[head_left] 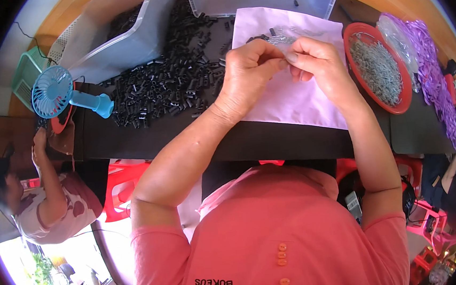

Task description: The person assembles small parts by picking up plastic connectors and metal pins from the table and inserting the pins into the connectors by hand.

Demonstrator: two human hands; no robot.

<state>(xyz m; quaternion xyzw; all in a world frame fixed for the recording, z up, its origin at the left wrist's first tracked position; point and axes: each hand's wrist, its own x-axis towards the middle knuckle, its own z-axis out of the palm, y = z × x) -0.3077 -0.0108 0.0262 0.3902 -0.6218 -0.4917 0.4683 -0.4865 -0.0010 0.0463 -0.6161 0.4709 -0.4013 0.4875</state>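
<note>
My left hand [245,77] and my right hand [319,63] meet over a pale pink cloth [295,108], fingertips pinched together and touching. Whatever they hold between them is too small to make out. Just beyond my fingers, a few silvery, thin pieces [297,32] and some small black pieces [272,32] lie on the cloth. To the left spreads a big heap of short black tube-like pieces [160,91]. On the right, a red basin [395,109] holds many small metal parts [374,66].
A grey plastic bin [119,52] leans over the heap, and a clear bin [265,0] stands behind the cloth. A blue handheld fan [52,92] sits at left. Purple strips [432,67] hang at right. Other people [56,209] sit at both sides.
</note>
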